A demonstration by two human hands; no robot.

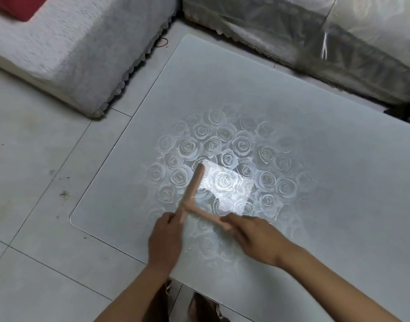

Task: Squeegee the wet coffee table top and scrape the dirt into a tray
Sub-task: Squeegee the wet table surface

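Our left hand [166,238] pinches the squeegee [194,187] blade, right hand [252,238] fingers wrap its handle. With no tray visible, water [224,192] may run off the counter [315,112] at 7 o'clock.

pink t-shaped squeegee [194,187] down on the coffee table top [222,77], blade slanting from the near-left up toward the centre, handle running off to the right. the top is pale frosted glass, rose pattern in the middle, droplets glinting there.

Sofas [67,56] hem the coffee table [327,173]; its far half lies open
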